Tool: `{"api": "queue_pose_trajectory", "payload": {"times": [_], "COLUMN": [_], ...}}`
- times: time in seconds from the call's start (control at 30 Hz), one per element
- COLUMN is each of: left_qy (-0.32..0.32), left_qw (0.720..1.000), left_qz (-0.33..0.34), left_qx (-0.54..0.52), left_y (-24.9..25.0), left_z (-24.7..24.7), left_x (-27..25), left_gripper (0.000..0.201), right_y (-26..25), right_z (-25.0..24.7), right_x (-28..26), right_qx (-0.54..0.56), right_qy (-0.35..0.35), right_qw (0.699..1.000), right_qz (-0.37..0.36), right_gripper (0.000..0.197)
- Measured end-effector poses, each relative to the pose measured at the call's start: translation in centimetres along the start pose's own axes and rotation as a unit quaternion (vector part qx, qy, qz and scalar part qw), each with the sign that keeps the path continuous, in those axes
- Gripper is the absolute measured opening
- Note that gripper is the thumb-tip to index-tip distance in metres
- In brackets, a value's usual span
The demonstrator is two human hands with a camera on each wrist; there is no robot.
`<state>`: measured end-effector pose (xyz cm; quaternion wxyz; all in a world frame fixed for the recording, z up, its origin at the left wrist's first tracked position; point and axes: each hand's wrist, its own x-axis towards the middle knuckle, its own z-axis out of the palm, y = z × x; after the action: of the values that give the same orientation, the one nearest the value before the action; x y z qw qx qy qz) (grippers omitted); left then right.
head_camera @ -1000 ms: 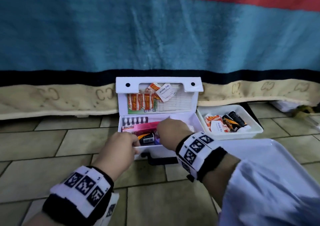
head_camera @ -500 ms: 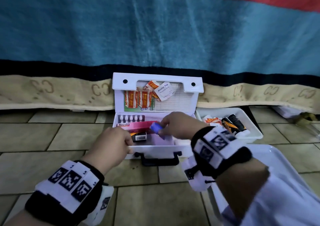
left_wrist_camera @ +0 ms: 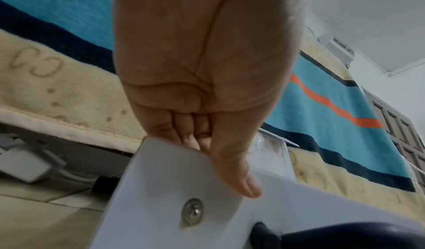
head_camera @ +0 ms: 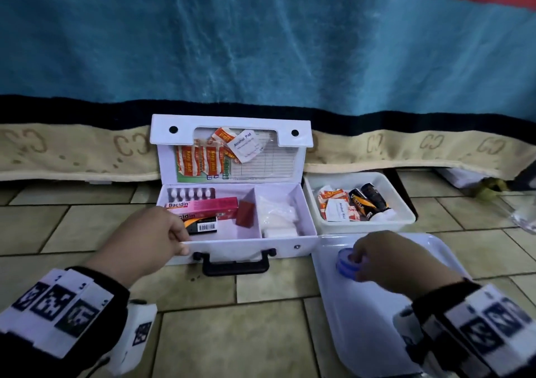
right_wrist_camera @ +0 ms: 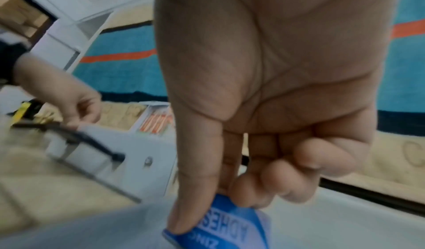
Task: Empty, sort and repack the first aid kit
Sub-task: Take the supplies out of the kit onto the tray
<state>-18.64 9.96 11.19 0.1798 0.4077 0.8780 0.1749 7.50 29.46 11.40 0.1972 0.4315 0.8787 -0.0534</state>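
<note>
The white first aid kit (head_camera: 243,245) stands open on the tiled floor, its lid upright with plaster packets and an alcohol pad tucked in it. Inside lie pink Bacidin boxes (head_camera: 203,206), a blister strip (head_camera: 190,195), a red block (head_camera: 246,214) and white gauze (head_camera: 277,218). My left hand (head_camera: 150,238) grips the kit's front left rim (left_wrist_camera: 174,164), thumb on the outer wall. My right hand (head_camera: 385,258) pinches a blue adhesive tape roll (head_camera: 345,263) (right_wrist_camera: 220,222) low over the white tray (head_camera: 359,314), right of the kit.
A white bin (head_camera: 403,203) behind the tray holds plaster packets, an alcohol pad and dark tubes. A blue, black and cream blanket (head_camera: 261,58) hangs down behind the kit. The black carry handle (head_camera: 235,264) juts from the kit's front. Tiled floor lies to the left.
My right hand lifted the blue tape roll out of the kit and carried it right and down to the white tray. The left hand kept its hold on the kit's rim.
</note>
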Motion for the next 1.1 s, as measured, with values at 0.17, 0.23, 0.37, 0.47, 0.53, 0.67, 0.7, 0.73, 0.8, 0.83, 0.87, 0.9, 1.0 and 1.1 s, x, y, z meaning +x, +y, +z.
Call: {"api": "queue_pose_trajectory", "payload": {"times": [0.17,0.23,0.37,0.47,0.53,0.67,0.7,0.73,0.8,0.83,0.87,0.9,1.0,1.1], "left_qy": [0.003,-0.003,-0.004,-0.005,-0.007,-0.008,-0.008,-0.008,-0.008,-0.009,-0.011,-0.012,-0.017,-0.016], "left_qw": [1.0,1.0,1.0,1.0,1.0,0.999,0.999,0.999,0.999,0.999,0.999,1.0,0.999,1.0], "left_qz": [-0.009,-0.012,-0.014,-0.014,-0.012,-0.006,-0.007,-0.009,-0.013,-0.014,-0.014,-0.012,-0.012,-0.011], "left_qx": [-0.018,-0.014,-0.014,-0.021,-0.026,-0.033,-0.034,-0.034,-0.033,-0.031,-0.028,-0.025,-0.025,-0.021], "left_y": [-0.1,-0.2,-0.2,-0.2,-0.2,-0.3,-0.3,-0.3,-0.3,-0.3,-0.2,-0.2,-0.1,0.0], "left_z": [0.1,0.1,0.0,-0.1,-0.1,-0.1,0.0,0.0,0.1,0.1,0.0,0.0,-0.2,-0.2], "left_x": [0.0,0.0,0.1,0.0,0.0,0.2,0.3,0.3,0.3,0.3,0.3,0.3,0.3,0.3], "left_gripper": [0.025,0.028,0.03,0.026,0.019,0.008,0.008,0.008,0.008,0.008,0.01,0.015,0.026,0.03], "right_y": [-1.5,-3.2,-8.8,-12.7,-14.6,-16.5,-16.6,-16.6,-16.4,-16.2,-16.2,-16.2,-16.6,-17.0], "right_z": [-0.3,-2.5,-5.5,-5.2,-4.2,-2.8,-2.8,-2.7,-2.6,-2.4,-2.2,-2.1,-2.2,-2.3], "right_x": [0.3,-0.2,1.2,4.0,5.4,6.5,6.6,6.7,6.8,6.8,6.9,6.9,7.1,7.4], "right_qx": [-0.001,0.046,0.07,0.005,-0.066,-0.095,-0.091,-0.087,-0.065,-0.056,-0.051,-0.049,-0.049,-0.039], "right_qy": [0.063,0.113,0.2,0.172,0.163,0.138,0.142,0.15,0.159,0.161,0.163,0.158,0.137,0.128], "right_qw": [0.998,0.992,0.967,0.954,0.948,0.962,0.963,0.963,0.963,0.962,0.962,0.963,0.967,0.972], "right_qz": [0.02,-0.011,-0.143,-0.246,-0.266,-0.217,-0.21,-0.208,-0.21,-0.211,-0.212,-0.212,-0.211,-0.194], "right_gripper": [0.022,0.023,0.025,0.028,0.03,0.041,0.042,0.041,0.037,0.036,0.036,0.035,0.025,0.02]}}
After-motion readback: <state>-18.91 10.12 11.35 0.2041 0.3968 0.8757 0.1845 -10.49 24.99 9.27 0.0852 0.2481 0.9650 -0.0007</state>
